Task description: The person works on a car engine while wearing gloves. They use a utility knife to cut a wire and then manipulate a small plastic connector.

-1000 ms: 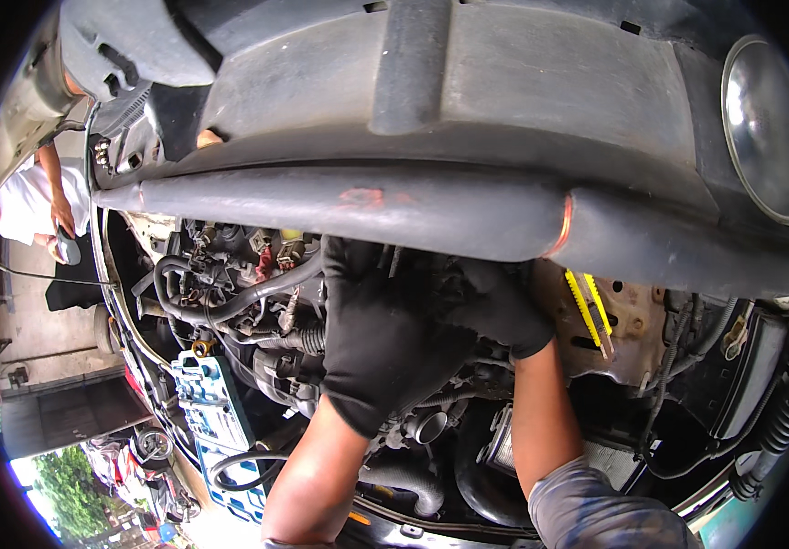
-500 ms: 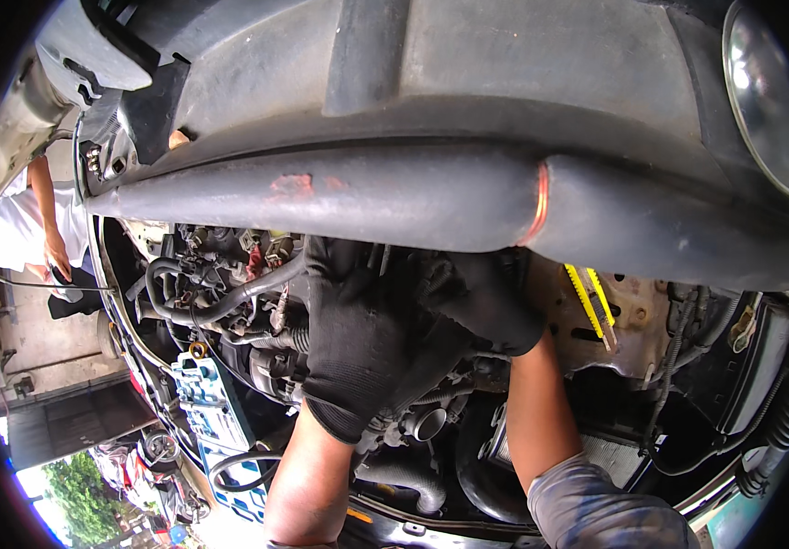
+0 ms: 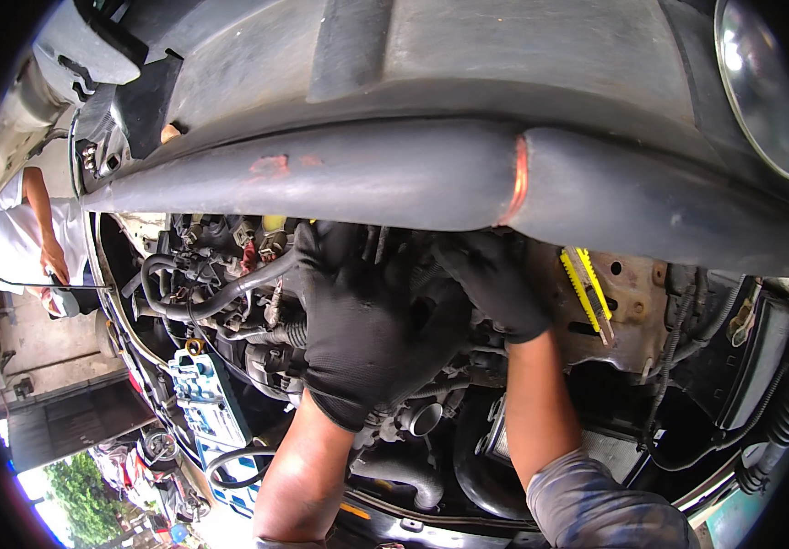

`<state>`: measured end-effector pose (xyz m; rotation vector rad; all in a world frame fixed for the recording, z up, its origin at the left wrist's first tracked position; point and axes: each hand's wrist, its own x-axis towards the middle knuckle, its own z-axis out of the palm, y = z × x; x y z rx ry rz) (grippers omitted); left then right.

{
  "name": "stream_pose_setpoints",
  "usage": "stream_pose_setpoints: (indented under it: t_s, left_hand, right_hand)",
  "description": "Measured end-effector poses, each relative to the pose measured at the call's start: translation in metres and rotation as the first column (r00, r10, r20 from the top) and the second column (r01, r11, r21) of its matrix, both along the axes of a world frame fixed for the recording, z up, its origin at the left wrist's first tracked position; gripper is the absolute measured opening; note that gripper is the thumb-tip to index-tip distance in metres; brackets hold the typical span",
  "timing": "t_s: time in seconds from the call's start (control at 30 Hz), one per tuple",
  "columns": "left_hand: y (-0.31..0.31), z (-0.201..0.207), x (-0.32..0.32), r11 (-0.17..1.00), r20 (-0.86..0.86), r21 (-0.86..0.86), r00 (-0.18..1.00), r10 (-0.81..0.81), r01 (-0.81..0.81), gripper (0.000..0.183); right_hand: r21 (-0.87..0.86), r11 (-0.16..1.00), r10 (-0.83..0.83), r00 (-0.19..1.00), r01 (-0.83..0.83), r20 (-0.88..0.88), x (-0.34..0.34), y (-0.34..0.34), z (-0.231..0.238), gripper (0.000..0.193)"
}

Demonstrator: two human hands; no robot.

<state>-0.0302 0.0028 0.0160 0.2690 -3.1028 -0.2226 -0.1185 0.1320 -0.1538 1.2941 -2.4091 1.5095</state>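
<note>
1. The left hand [image 3: 349, 320], gloved in black, is held back upward just below the long grey bar [image 3: 367, 178]; its fingertips are partly hidden in the shadow there.
2. The right hand [image 3: 491, 284], gloved alike, is placed just beside it, also below the bar, with the fingers turned inward. Whether anything is pinched by either hand cannot be told.
3. Beneath both hands, below the bar, engine parts [image 3: 275, 366] are seen, a thick dark hose [image 3: 257, 282] among them.
4. Below the bar's right half, a yellow-edged tool [image 3: 581, 285] is laid on a rust-marked metal plate [image 3: 637, 316].
5. Well below the bar's left half, a blue case [image 3: 207, 393] is seen.
6. Beyond the bar's left end, a small object [image 3: 63, 302] is held by a person in white [image 3: 24, 233].
</note>
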Motion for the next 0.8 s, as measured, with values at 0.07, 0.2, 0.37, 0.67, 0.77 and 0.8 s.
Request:
stream_pose_setpoints:
  t_s: [0.07,0.2,0.37,0.67,0.77,0.8]
  left_hand:
    - [0.002,0.004,-0.004,0.999,0.013,-0.04,1.0,-0.025,0.025,0.067]
    - [0.001,0.002,0.003,0.998,0.023,-0.054,1.0,0.008,-0.007,0.069]
    - [0.005,0.006,-0.003,0.993,0.007,-0.12,1.0,-0.01,0.01,0.062]
    - [0.002,0.018,-0.01,0.996,-0.021,-0.067,0.997,-0.068,0.066,0.058]
    - [0.0,0.013,-0.006,0.998,-0.013,-0.045,0.999,-0.037,0.037,0.054]
    - [0.0,0.014,-0.007,0.998,-0.017,-0.044,0.999,-0.04,0.039,0.052]
  right_hand:
    - [-0.108,0.991,-0.025,0.913,0.075,0.407,0.007,-0.016,-0.032,0.038]
    - [-0.389,0.857,0.206,0.467,0.338,0.86,0.021,-0.033,-0.05,0.032]
    - [-0.501,0.716,0.361,0.356,0.487,0.862,0.03,-0.029,-0.057,0.031]
    - [-0.509,0.699,0.388,0.332,0.502,0.86,0.028,-0.034,-0.045,0.027]
    - [-0.537,0.664,0.492,0.237,0.52,0.838,0.027,-0.033,-0.041,0.029]
    - [-0.549,0.682,0.482,0.267,0.483,0.835,0.023,-0.031,-0.043,0.03]
